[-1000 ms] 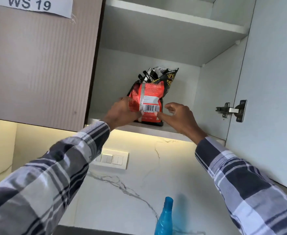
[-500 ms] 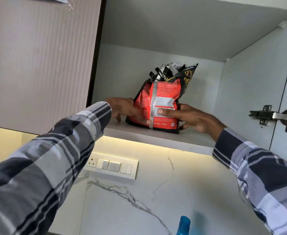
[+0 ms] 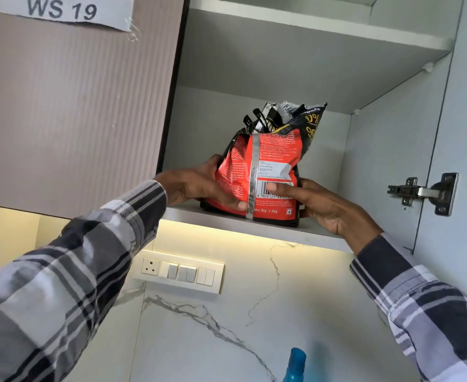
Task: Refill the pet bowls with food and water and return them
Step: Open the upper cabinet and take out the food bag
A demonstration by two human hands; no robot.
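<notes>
Both hands, left hand (image 3: 199,186) and right hand (image 3: 317,208), grip the food bag (image 3: 262,166) (upright on shelf (image 3: 227,219)).

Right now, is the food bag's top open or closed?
Closed: the food bag stands upright on the shelf, its top crumpled over and pinched by black clips.

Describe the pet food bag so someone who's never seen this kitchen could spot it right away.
Look in the open wall cabinet, on its lower shelf. The food bag stands upright there, gripped by both hands. It is red and black, with a clipped, crumpled top and a barcode.
</notes>
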